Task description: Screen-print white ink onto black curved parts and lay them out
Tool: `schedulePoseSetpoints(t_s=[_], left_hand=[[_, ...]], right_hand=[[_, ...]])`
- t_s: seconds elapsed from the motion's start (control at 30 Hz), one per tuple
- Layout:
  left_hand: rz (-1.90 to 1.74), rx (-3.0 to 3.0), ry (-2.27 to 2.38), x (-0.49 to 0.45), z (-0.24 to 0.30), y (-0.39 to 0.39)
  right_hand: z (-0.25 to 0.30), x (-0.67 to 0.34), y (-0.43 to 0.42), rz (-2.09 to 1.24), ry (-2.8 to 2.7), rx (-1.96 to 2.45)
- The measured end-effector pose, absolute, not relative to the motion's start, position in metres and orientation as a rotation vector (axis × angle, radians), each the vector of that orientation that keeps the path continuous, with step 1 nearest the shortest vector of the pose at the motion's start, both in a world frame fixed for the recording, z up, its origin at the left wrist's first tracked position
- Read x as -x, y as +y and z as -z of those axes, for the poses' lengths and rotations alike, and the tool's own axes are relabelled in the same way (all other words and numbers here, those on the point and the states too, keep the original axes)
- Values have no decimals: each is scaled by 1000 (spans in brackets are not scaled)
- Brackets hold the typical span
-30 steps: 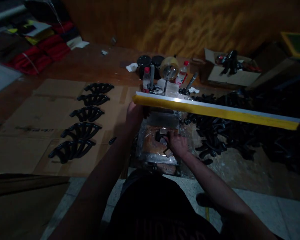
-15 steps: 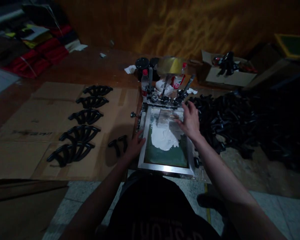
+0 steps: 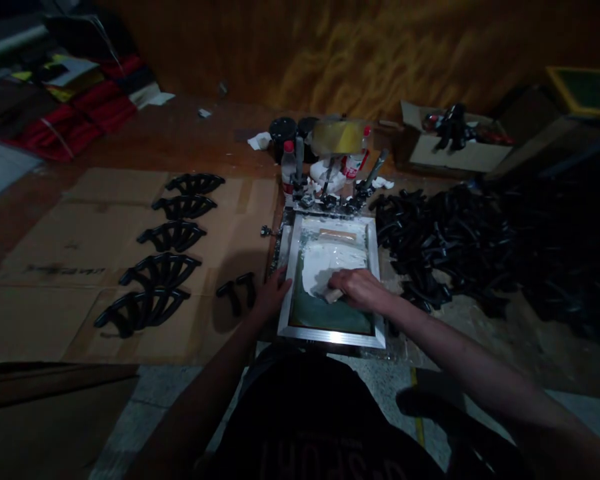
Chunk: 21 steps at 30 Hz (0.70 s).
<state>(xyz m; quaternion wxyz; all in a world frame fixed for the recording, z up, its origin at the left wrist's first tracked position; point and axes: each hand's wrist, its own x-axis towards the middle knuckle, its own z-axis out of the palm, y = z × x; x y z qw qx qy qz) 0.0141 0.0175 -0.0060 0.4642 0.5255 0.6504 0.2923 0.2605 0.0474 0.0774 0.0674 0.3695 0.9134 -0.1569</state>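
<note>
A small metal-framed printing screen (image 3: 330, 337) lies flat in front of me, with white ink (image 3: 325, 260) spread over its green mesh. My right hand (image 3: 357, 290) is closed round a pale squeegee (image 3: 334, 295) pressed on the mesh at the ink's near edge. My left hand (image 3: 275, 293) rests against the frame's left side, fingers curled on the rim. Two small black parts (image 3: 237, 291) lie just left of that hand.
Several black fan-shaped plastic pieces (image 3: 163, 267) lie in a column on cardboard (image 3: 55, 267) at the left. A big heap of black parts (image 3: 460, 240) fills the right. Bottles, a tape roll (image 3: 337, 137) and clamps stand behind the screen. A cardboard box (image 3: 450, 150) sits far right.
The screen frame, raised a second ago, has come down flat. My right hand moved from the far side of the mesh toward me with the squeegee, dragging ink. My left hand stays at the frame's left edge.
</note>
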Motion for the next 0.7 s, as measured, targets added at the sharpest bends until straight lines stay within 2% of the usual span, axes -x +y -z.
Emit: schedulePoseSetpoints(t_s=[0.13,0.2,0.3,0.37,0.53,0.7], left_hand=[[-734,-1280,1578,-13,7,18],[-732,-1260,1578,-13,6,18],[-729,-1248,1579,-14,1,17],[-708,-1259,1580,-13,-5,17],[-703,-1266,1581,-6,-30,18],[-937,-1311,1567,-9,-83,32]], right_hand=[[-68,-252,50,304,2790,-1401],[-59,-251,40,261,2837,-1350],[-53,-255,28,355,2896,-1205],[-59,-254,35,439,2896,-1256],[-96,-249,102,397,2753,-1770],[-115,-326,140,350,2479,-2499]])
